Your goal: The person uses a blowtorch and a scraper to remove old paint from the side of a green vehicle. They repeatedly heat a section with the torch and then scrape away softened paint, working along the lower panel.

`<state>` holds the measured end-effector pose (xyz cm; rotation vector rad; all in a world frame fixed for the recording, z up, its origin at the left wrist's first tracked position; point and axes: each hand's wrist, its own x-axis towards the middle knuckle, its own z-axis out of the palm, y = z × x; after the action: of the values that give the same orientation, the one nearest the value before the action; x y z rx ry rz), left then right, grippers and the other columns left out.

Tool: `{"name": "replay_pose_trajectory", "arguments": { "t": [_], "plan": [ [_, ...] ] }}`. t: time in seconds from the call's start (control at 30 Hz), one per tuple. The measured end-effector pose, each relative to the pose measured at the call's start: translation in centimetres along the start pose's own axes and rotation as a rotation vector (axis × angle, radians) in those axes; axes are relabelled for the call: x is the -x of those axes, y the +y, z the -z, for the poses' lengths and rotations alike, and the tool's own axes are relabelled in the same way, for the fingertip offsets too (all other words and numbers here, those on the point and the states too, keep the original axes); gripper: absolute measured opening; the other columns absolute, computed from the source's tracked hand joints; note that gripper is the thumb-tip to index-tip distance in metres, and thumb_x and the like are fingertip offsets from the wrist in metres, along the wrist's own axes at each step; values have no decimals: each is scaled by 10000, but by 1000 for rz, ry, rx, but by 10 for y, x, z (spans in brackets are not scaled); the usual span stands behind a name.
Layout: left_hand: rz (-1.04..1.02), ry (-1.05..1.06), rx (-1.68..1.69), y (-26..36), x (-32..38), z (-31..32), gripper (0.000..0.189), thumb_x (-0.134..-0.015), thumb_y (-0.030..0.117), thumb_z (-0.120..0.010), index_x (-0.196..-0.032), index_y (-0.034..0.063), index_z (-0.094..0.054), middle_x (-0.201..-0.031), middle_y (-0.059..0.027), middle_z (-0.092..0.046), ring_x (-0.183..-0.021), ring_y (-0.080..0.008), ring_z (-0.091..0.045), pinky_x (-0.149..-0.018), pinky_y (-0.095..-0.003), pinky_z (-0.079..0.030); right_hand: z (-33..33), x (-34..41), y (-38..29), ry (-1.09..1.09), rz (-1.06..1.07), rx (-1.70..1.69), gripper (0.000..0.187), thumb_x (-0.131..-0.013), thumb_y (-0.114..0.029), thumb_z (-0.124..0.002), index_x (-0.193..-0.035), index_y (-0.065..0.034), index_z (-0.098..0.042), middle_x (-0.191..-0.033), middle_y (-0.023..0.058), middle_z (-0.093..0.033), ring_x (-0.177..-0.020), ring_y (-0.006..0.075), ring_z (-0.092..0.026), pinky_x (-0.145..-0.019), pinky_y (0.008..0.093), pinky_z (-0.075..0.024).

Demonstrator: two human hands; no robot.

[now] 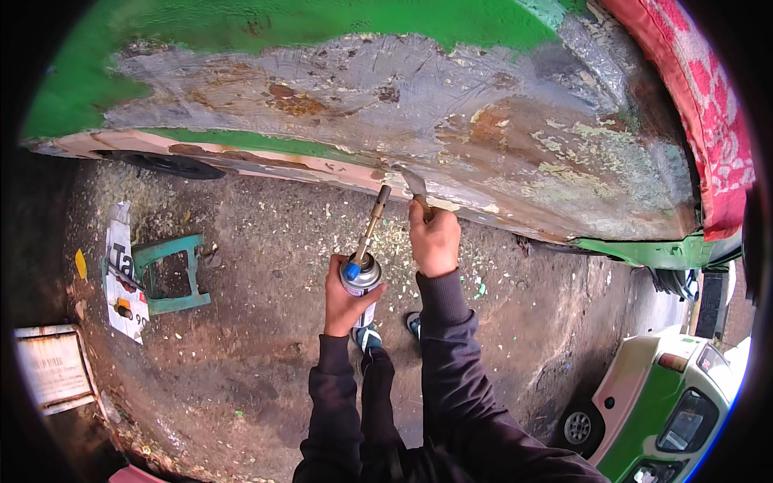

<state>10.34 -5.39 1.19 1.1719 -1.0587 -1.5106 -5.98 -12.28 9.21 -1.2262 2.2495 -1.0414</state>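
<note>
My left hand (352, 302) is wrapped around the gas canister (366, 279) of a blowtorch. Its metal burner tube (377, 211) points up toward the lower edge of the vehicle's side panel, and a blue knob (351, 271) sits near the valve; no flame can be made out. A scraper with a wooden handle is gripped in my right hand (436, 236), its flat metal blade (413, 180) against the panel's lower edge. That body panel (386, 102) shows bare grey metal, rust and patches of flaking paint, with green paint (302, 21) above.
Paint flakes litter the ground (272, 241). A green plastic stool (199, 271) lies at left beside a printed sheet (125, 278). Farther left is a framed sign (57, 369). A green and white van (652, 404) is parked at lower right. Red patterned cloth (718, 121) hangs at upper right.
</note>
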Motion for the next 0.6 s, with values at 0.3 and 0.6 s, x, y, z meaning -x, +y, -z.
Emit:
{"name": "replay_pose_trajectory", "arguments": {
  "t": [0.3, 0.6],
  "plan": [
    [13, -15, 39, 0, 4, -1, 601, -705, 71, -881, -1098, 63, -427, -1029, -46, -589, -946, -113, -606, -830, -287, -511, 25, 1, -20, -74, -72, -90, 355, -904, -238, -694, -759, 85, -681, -700, 298, -639, -734, 456, -680, -654, 488, -523],
    [-11, -7, -31, 1, -7, 2, 583, -712, 29, -866, -1100, 59, -431, -1015, -38, -600, -922, -110, -618, -830, -282, -514, 10, -3, -11, -40, 5, -105, 359, -913, -228, -685, -758, 96, -667, -670, 286, -632, -710, 466, -667, -632, 489, -518]
  ]
}}
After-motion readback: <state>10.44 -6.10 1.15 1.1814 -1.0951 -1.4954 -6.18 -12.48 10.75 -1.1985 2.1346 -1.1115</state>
